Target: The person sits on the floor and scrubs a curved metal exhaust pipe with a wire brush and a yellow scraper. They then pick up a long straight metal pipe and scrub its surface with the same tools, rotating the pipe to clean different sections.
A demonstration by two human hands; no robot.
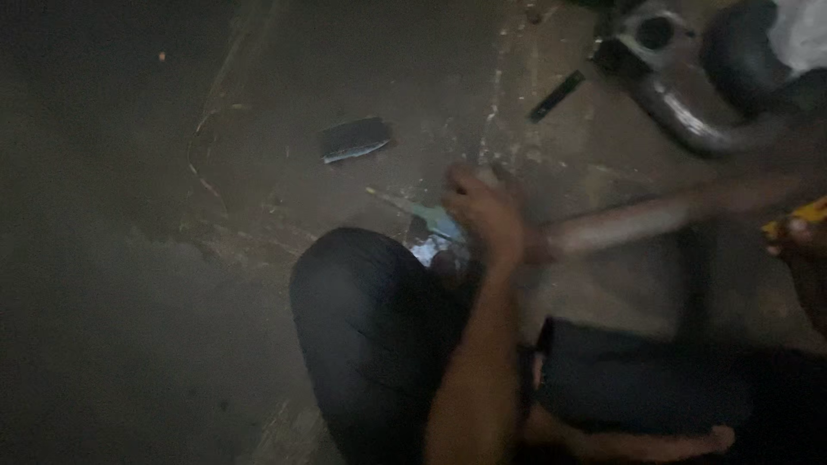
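Pipe [637, 222], long and grey, lies low over the floor [258, 112] and runs from the middle of the view up toward the right. The left hand [484, 211] sits on its near end. The fingers [461, 181] are curled down over the pipe end, pressed close together, but the hand is blurred, so how tight the grip is cannot be told. Just under this hand is a small shiny blue and white bit [435, 231] on the floor; what it is cannot be told.

The right hand [797, 237] peeks in at the right edge. Only 1 or 2 fingertips show, and they touch something yellow [805, 211]. Whether those fingers are spread or shut cannot be told.

The person sits on the floor. A knee in dark cloth [370, 319] is just below the left hand, and a bare foot [655, 443] lies at the bottom.

A small dark flat thing with a pale edge [355, 139] lies up and to the left of the hand, well apart from it. A thin dark strip [556, 96] lies farther up. At the top right is a bent shiny metal tube [689, 112] with a round part [653, 33] on it.

The floor on the left side is dark and wide. The right side is crowded with the pipe, the tube and the legs.
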